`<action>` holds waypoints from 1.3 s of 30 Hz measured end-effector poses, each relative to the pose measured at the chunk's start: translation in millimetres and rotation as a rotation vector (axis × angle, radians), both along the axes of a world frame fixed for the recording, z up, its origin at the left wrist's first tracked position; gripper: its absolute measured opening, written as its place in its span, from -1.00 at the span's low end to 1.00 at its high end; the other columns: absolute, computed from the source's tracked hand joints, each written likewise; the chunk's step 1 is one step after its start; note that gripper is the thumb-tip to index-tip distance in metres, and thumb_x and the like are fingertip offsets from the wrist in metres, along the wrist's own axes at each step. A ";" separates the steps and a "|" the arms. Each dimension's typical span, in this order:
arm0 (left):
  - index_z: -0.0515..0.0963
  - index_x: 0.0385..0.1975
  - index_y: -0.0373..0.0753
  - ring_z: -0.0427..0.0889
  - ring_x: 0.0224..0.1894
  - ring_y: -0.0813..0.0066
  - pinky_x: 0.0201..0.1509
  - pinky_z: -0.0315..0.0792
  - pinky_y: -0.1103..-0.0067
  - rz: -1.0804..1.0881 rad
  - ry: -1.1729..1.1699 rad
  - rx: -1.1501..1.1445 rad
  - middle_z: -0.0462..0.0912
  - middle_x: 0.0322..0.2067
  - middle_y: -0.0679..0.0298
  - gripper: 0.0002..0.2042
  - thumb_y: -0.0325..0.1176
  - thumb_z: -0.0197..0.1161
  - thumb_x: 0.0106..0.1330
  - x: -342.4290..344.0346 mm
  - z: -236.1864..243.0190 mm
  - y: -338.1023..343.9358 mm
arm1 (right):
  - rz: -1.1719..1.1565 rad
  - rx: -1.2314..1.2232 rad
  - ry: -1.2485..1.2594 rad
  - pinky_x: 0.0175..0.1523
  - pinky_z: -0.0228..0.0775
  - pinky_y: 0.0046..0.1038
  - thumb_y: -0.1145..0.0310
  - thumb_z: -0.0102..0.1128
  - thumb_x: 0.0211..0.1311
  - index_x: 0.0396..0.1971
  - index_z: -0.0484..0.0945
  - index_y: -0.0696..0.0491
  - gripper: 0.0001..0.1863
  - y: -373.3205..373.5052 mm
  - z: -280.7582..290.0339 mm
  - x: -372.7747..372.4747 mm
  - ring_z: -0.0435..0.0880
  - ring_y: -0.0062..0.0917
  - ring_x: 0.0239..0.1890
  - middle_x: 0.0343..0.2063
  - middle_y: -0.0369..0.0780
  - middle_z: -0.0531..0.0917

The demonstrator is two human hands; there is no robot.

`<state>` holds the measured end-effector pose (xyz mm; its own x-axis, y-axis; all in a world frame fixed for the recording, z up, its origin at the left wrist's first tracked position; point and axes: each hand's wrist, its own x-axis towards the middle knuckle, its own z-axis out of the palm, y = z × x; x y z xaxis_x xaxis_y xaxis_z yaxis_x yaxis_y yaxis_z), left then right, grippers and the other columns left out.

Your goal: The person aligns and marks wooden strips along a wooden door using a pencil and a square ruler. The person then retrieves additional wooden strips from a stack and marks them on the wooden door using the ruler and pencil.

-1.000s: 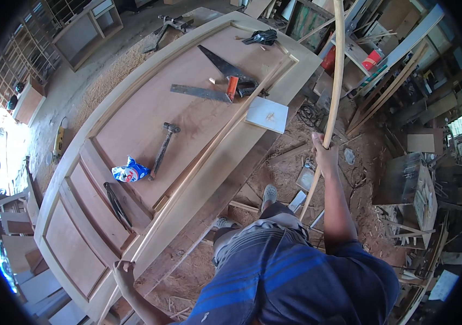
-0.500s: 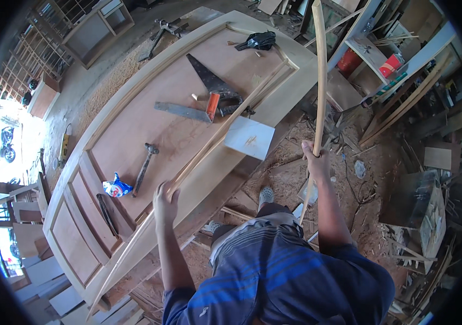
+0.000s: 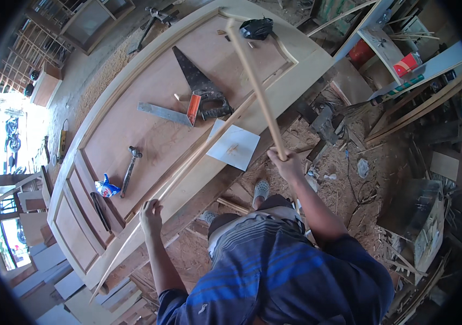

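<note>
My left hand (image 3: 150, 216) is closed round a long, thin wooden moulding strip (image 3: 187, 169), which lies slantwise along the near side of a large wooden door panel (image 3: 149, 81). My right hand (image 3: 286, 167) grips a second wooden strip (image 3: 256, 84), raised over the panel with its far end near a black plastic bundle (image 3: 256, 28). Between the hands, a white square piece (image 3: 239, 149) rests at the panel's near edge. Farther off on the panel lie a handsaw (image 3: 190, 70) and a try square (image 3: 160, 112) with an orange handle. A hammer (image 3: 130, 170) lies beside a blue-and-white packet (image 3: 107, 187).
Wood scraps and shavings cover the floor (image 3: 328, 200) at my right. A shelf unit (image 3: 380, 51) with a red box (image 3: 407, 65) stands at the far right, near leaning curved boards (image 3: 426, 111). Stacked boards (image 3: 52, 265) lie at the lower left.
My right hand has moved left, swinging its strip from upright at the right to leaning over the panel. My left hand has shifted slightly left and down, still holding its strip.
</note>
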<state>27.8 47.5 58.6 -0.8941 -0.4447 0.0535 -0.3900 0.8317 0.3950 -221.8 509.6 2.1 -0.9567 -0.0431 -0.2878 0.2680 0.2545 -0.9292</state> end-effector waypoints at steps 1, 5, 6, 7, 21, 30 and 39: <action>0.71 -0.13 -0.23 0.72 -0.10 -0.03 0.01 0.55 0.19 0.017 -0.026 -0.003 0.74 -0.21 0.09 -0.76 -0.44 0.51 0.21 10.3 1.6 -4.4 | 0.040 -0.017 -0.020 -0.30 0.46 -0.45 0.02 0.49 0.43 -0.17 0.79 0.14 -0.58 -10.9 -7.0 -2.0 0.60 -0.66 -0.43 -0.53 -0.37 0.66; 0.74 -0.06 -0.21 0.73 -0.07 -0.02 0.03 0.56 0.21 0.075 -0.111 0.022 0.76 -0.18 0.11 -0.73 -0.44 0.49 0.24 41.8 1.6 -17.1 | 0.182 0.179 -0.024 -0.29 0.48 -0.37 -0.08 0.50 0.38 -0.32 0.70 0.16 -0.48 -51.0 -11.4 -7.4 0.63 -0.57 -0.43 -0.54 -0.23 0.69; 0.75 -0.04 -0.20 0.73 -0.06 -0.01 0.04 0.56 0.21 0.086 -0.136 0.026 0.76 -0.17 0.11 -0.72 -0.44 0.49 0.24 47.2 1.6 -17.2 | 0.192 0.176 -0.031 -0.29 0.48 -0.37 -0.08 0.50 0.38 -0.32 0.70 0.16 -0.48 -58.4 -7.5 -8.1 0.63 -0.57 -0.43 -0.54 -0.23 0.69; 0.75 -0.04 -0.20 0.73 -0.06 -0.01 0.04 0.56 0.21 0.094 -0.143 0.024 0.76 -0.17 0.11 -0.72 -0.44 0.49 0.24 49.8 -0.2 -17.8 | 0.194 0.156 -0.043 -0.31 0.47 -0.36 -0.07 0.50 0.38 -0.32 0.70 0.17 -0.49 -64.8 -5.2 -9.2 0.62 -0.57 -0.45 -0.55 -0.23 0.67; 0.78 -0.03 -0.19 0.76 -0.10 0.05 0.00 0.59 0.24 -0.014 -0.201 0.122 0.77 -0.22 0.15 -0.75 -0.47 0.45 0.29 51.7 -6.5 -34.5 | -0.218 0.355 0.007 -0.14 0.52 -0.31 0.10 0.51 0.41 -0.17 0.71 0.18 -0.61 -23.1 -17.4 -81.9 0.71 -0.46 -0.33 -0.39 -0.21 0.76; 0.78 -0.04 -0.17 0.73 -0.15 0.10 -0.05 0.58 0.25 -0.115 -0.126 -0.003 0.75 -0.23 0.18 -0.73 -0.47 0.46 0.26 59.8 -16.5 -34.5 | -0.162 0.419 0.431 -0.15 0.63 -0.14 0.23 0.53 0.33 -0.06 0.74 0.00 -0.72 -65.9 45.6 -103.3 0.83 -0.12 -0.24 -0.28 -0.08 0.80; 0.77 -0.09 -0.21 0.73 -0.12 0.08 -0.04 0.60 0.27 -0.123 -0.153 -0.042 0.74 -0.22 0.15 -0.79 -0.48 0.44 0.29 68.1 -12.3 -35.0 | 0.104 0.485 0.453 -0.06 0.67 -0.09 0.36 0.36 0.34 -0.11 0.77 -0.07 -0.83 -122.0 10.8 -108.6 0.81 -0.03 -0.15 -0.28 -0.06 0.81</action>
